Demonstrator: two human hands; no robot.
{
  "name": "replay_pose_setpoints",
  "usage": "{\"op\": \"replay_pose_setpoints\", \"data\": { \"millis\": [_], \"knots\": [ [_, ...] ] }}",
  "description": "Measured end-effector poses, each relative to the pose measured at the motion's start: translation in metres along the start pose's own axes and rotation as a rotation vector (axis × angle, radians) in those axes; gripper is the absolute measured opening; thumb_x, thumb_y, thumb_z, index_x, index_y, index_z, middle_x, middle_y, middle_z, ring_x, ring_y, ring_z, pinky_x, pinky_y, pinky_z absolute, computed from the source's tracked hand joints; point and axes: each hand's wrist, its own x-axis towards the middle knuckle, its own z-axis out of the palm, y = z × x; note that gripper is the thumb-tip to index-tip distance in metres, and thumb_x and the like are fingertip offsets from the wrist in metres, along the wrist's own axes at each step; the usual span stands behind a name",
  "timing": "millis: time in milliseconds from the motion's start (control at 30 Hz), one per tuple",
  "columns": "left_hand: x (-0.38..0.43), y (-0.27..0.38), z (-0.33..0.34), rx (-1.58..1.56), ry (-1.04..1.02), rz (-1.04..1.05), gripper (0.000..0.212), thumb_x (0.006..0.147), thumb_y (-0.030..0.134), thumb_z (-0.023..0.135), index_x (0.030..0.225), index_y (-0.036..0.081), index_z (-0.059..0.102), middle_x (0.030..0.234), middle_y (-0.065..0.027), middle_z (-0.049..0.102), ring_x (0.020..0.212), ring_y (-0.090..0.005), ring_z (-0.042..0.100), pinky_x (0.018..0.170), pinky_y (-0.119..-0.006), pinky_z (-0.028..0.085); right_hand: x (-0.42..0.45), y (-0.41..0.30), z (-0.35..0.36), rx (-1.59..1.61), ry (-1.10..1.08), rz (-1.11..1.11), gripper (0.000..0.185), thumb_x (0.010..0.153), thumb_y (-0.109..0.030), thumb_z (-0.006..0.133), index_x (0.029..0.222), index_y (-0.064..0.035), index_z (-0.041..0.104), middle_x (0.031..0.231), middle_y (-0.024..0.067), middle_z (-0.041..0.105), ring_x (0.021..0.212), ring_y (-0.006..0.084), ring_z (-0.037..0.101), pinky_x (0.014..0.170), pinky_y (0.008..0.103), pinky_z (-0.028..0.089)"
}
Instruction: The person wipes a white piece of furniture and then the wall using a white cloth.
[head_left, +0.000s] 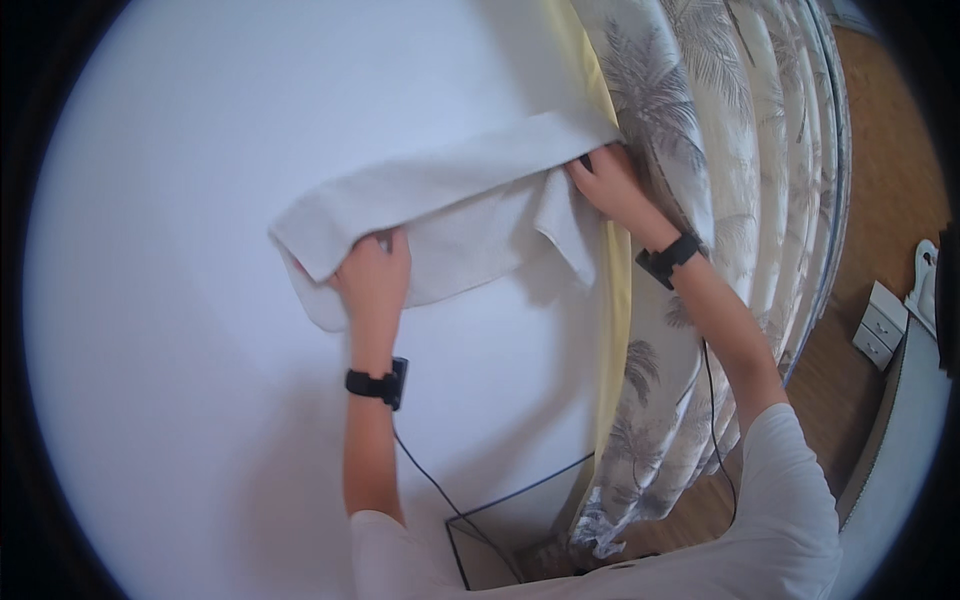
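Observation:
A white cloth (480, 187), folded over along its length, is stretched between my two hands in front of a pale wall. My left hand (375, 274) grips its lower edge near the left end, with the fingers hidden behind the fold. At the right end, beside the curtain's yellow edge, my right hand (606, 180) holds the cloth, its fingertips also covered. A loose corner of the cloth hangs down just left of my right hand. Each of my wrists wears a black strap with a small device.
A curtain with a palm print (660, 112) and a yellow border (616, 300) hangs at the right. Thin black cables run down from both wrists. Beyond the curtain are a wooden floor (874, 150), a small white drawer cabinet (881, 328) and a light upholstered piece of furniture (900, 427).

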Motion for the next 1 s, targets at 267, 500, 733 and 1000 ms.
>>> {"op": "replay_pose_setpoints", "data": {
  "millis": [267,500,733,1000],
  "knots": [
    [0.14,-0.011,-0.055,0.133,0.387,0.007,0.068,0.092,0.055,0.049,0.139,0.006,0.046,0.124,-0.0258,0.056,0.119,-0.0426,0.051,0.098,-0.058,0.037,0.133,-0.081,0.005,0.084,0.019,-0.234,0.036,0.088,-0.029,0.055,0.105,0.0012,0.063,0.103,0.0238,0.065,0.093,0.0386,0.061,0.081,0.0472,0.049],
    [0.046,-0.029,-0.038,0.474,0.2,0.048,0.054,0.093,0.05,0.053,0.132,0.014,0.057,0.125,-0.0196,0.055,0.126,-0.0427,0.04,0.097,-0.055,0.039,0.043,-0.044,0.001,0.018,-0.034,-0.627,0.035,0.087,-0.029,0.059,0.113,-0.0059,0.064,0.099,0.0162,0.064,0.098,0.0357,0.059,0.088,0.0448,0.047],
    [0.12,0.001,-0.092,0.486,0.027,0.025,0.055,0.094,0.054,0.05,0.127,0.011,0.061,0.136,-0.0207,0.051,0.129,-0.0451,0.038,0.109,-0.06,0.022,0.154,-0.041,-0.044,0.085,0.12,-0.208,0.029,0.089,-0.026,0.058,0.1,0.0014,0.063,0.103,0.0237,0.06,0.097,0.0415,0.056,0.088,0.0465,0.046],
    [0.068,-0.019,-0.053,0.243,0.128,0.291,0.059,0.094,0.05,0.051,0.138,0.01,0.05,0.142,-0.0195,0.048,0.138,-0.0387,0.034,0.112,-0.067,0.002,0.106,-0.067,-0.059,-0.272,-0.062,-0.212,0.031,0.09,-0.025,0.057,0.107,0.0006,0.064,0.115,0.0249,0.058,0.111,0.0403,0.053,0.094,0.0456,0.045]
  ]
}}
